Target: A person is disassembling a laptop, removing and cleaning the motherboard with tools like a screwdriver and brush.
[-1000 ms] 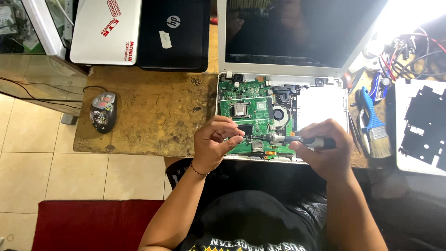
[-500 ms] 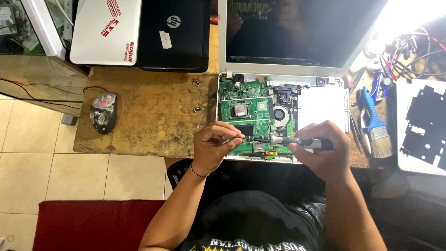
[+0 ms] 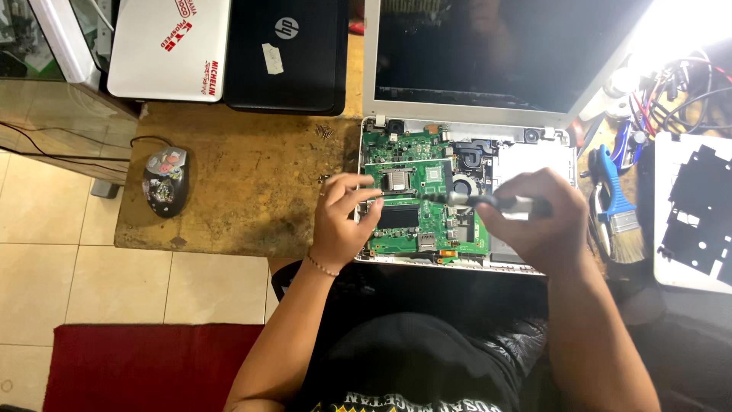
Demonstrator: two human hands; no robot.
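An opened silver laptop [image 3: 545, 162] lies on the workbench with its green motherboard [image 3: 412, 172] bare and its dark screen [image 3: 496, 53] tilted back. My right hand [image 3: 534, 225] is shut on a screwdriver [image 3: 488, 202] with a black and silver handle, its tip pointing left over the middle of the board. My left hand [image 3: 345, 217] rests on the board's left edge, fingers curled near the screwdriver tip. Whether those fingers pinch a small part is hidden.
A worn wooden table [image 3: 244, 183] carries a mouse [image 3: 165, 181] at its left, a white closed laptop [image 3: 169, 47] and a black closed laptop [image 3: 286, 53] at the back. A blue-handled brush [image 3: 619, 204], tangled cables [image 3: 671, 84] and a white panel [image 3: 694, 214] lie at right.
Both hands have shifted slightly up the board; the screwdriver tip now sits nearer the board's middle. The left hand has slid to the board's left edge.
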